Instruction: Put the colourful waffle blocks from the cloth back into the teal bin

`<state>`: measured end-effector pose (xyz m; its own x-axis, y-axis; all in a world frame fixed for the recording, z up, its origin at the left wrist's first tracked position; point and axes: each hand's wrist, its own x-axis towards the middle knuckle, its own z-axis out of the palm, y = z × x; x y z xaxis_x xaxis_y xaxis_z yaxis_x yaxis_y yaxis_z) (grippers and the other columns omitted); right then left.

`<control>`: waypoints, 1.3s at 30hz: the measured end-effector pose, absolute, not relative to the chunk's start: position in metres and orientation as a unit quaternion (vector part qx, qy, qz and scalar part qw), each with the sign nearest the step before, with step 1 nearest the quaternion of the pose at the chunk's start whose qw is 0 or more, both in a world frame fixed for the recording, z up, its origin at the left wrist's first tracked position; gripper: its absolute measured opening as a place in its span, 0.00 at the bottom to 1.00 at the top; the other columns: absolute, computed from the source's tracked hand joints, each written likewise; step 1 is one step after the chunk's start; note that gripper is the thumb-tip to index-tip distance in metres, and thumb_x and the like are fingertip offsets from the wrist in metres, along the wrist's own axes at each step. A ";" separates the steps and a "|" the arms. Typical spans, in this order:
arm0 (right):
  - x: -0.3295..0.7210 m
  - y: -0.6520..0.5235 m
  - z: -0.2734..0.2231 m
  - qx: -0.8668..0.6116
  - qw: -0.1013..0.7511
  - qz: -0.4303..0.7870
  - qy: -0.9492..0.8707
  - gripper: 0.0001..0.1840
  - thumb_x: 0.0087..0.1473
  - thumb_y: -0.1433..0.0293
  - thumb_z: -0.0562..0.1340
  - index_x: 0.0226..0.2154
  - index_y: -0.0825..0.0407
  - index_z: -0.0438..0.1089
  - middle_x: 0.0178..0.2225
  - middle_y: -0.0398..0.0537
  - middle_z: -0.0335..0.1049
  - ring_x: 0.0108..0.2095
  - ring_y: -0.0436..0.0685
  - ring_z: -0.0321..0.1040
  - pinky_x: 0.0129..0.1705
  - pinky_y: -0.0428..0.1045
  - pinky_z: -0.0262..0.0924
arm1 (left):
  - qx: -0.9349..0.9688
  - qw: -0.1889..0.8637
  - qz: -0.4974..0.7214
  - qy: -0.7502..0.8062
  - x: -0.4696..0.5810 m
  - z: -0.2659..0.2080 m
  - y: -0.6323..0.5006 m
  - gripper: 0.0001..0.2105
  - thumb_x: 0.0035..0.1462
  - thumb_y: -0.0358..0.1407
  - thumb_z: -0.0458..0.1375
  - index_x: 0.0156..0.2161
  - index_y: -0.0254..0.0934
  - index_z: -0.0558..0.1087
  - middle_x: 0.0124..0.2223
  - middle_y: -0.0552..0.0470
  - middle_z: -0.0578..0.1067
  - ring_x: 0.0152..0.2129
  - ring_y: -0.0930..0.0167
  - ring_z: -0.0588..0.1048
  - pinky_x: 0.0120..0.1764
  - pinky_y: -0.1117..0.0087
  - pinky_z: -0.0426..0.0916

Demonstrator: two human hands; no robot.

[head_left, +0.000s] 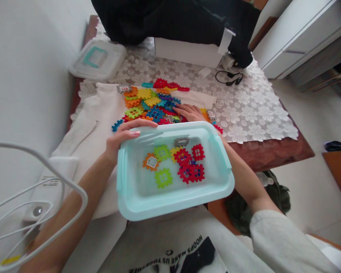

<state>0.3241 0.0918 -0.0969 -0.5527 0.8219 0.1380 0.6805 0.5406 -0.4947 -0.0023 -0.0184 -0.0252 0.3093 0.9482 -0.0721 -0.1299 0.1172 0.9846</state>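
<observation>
A pale teal plastic bin [136, 197] rests on my lap against the table edge, with several coloured interlocking tiles [184, 161] lying in it. My left hand [125, 134] grips the bin's far left rim. My right hand [190, 112] reaches past the bin and lies flat on a pile of coloured plastic tiles [150, 102] spread over a white cloth [91, 121]. Whether its fingers hold a tile is hidden.
The bin's clear lid [98, 60] lies at the table's far left. A white box [187, 53], a black bag [173, 19] and black glasses [229, 77] sit at the back on a lace tablecloth [250, 110]. White cables [31, 212] hang at my left.
</observation>
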 end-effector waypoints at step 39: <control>0.313 0.088 -0.075 -0.339 0.549 0.487 -0.588 0.30 0.57 0.37 0.76 0.40 0.45 0.76 0.27 0.38 0.73 0.28 0.52 0.71 0.35 0.49 0.71 | 0.502 0.626 0.435 0.408 0.001 -0.018 -0.018 0.17 0.56 0.42 0.63 0.45 0.40 0.90 0.52 0.45 0.87 0.45 0.57 0.82 0.44 0.64 0.78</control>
<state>0.3133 0.0883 -0.0748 -0.1668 0.9340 0.3159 -0.1356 0.2956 -0.9456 0.0012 -0.0184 -0.0180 0.2884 0.9546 -0.0754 -0.1347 0.1184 0.9838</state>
